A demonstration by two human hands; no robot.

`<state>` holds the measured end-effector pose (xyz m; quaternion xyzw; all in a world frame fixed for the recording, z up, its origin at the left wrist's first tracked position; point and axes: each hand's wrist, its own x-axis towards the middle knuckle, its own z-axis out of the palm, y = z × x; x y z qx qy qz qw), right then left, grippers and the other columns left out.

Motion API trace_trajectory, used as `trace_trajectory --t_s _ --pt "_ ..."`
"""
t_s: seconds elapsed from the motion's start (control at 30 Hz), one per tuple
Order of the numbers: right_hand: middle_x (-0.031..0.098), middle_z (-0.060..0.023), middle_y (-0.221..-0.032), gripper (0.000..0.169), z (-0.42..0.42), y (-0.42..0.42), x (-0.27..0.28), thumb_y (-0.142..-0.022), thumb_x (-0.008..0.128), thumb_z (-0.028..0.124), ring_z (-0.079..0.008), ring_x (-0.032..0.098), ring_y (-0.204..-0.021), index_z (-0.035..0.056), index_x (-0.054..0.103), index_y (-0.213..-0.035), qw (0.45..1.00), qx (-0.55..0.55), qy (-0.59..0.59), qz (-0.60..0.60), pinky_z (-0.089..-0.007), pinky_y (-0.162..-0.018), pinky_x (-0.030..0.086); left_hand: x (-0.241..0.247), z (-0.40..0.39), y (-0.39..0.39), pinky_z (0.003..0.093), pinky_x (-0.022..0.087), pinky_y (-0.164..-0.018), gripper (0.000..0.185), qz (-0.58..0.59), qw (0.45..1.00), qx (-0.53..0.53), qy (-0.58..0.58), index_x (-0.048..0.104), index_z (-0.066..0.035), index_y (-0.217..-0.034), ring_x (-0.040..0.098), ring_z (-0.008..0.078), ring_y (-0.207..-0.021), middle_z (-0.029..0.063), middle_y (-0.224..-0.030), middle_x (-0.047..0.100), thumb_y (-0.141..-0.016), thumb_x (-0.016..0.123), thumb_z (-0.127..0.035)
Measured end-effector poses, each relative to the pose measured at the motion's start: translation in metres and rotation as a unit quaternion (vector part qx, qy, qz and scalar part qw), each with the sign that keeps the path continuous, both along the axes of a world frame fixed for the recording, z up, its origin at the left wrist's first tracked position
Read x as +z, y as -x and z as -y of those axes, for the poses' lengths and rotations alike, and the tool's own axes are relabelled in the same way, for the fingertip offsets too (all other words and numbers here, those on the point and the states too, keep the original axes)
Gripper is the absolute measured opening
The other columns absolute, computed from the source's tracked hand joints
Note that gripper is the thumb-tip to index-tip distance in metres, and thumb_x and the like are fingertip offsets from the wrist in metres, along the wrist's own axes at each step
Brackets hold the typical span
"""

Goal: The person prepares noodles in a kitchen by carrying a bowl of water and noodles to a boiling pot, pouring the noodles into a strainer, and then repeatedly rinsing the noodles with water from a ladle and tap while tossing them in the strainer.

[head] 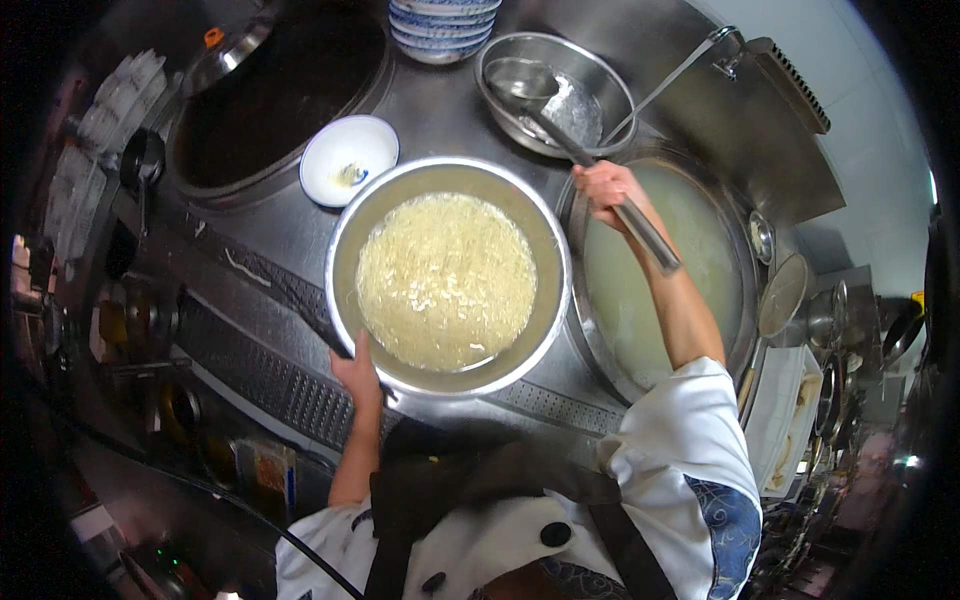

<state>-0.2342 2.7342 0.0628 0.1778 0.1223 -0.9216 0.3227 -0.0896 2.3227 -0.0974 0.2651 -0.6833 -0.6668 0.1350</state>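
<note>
A ladle's steel handle (651, 232) is gripped in my right hand (606, 191). Its round ladle bowl (523, 79) is over or in a steel bowl (499, 124) of water, at the far side. Directly before me stands a large steel basin (559, 300), with pale yellow noodle-like strands (446, 281) in liquid inside. My left hand (357, 375) is at the basin's near-left rim, thumb along it. A dark rod-like handle (319, 324) runs into that hand; its far end is hard to make out.
Water runs from a tap (724, 34) into the steel bowl. On the right is a wok (581, 322) of cloudy liquid; a dark round pan (277, 97) lies left. A white bowl (322, 161) with scraps touches or nearly touches the basin. Stacked blue-patterned bowls (442, 37) stand behind.
</note>
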Motion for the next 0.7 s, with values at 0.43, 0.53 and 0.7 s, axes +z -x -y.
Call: trace_trajectory --t_s 0.43,0.53,0.7 --pt "0.035 0.0007 -0.051 0.028 0.041 -0.221 0.102 -0.075 0.043 -0.001 -0.0048 0.03 -0.028 0.0006 0.043 -0.103 0.871 -0.018 -0.49 -0.025 -0.0208 -0.021 0.026 -0.006 0.005 0.0 0.0286 0.044 -0.077 0.04 -0.037 0.997 -0.055 -0.041 0.047 0.005 -0.114 0.054 0.0175 -0.089 0.0115 -0.105 0.057 -0.08 0.063 -0.009" --pt "0.039 -0.0012 -0.05 0.031 0.057 -0.246 0.104 -0.071 0.046 -0.001 -0.0067 0.033 -0.027 -0.0003 0.044 -0.102 0.807 0.039 -0.589 -0.02 -0.0217 -0.021 0.026 -0.002 0.006 -0.002 0.0289 0.044 -0.076 0.038 -0.009 0.998 -0.05 -0.041 0.048 0.005 -0.113 0.055 0.0179 -0.087 0.012 -0.104 0.057 -0.081 0.061 -0.011" --pt "0.041 -0.0051 -0.047 0.035 0.069 -0.271 0.088 -0.07 0.048 0.001 -0.0128 0.041 -0.032 -0.0019 0.045 -0.105 0.608 0.135 -0.78 -0.064 -0.0264 -0.032 0.033 -0.008 0.006 -0.002 0.0291 0.044 -0.075 0.039 -0.016 0.999 -0.037 -0.016 0.049 0.006 -0.111 0.055 0.0184 -0.086 0.0122 -0.102 0.058 -0.08 0.063 -0.013"
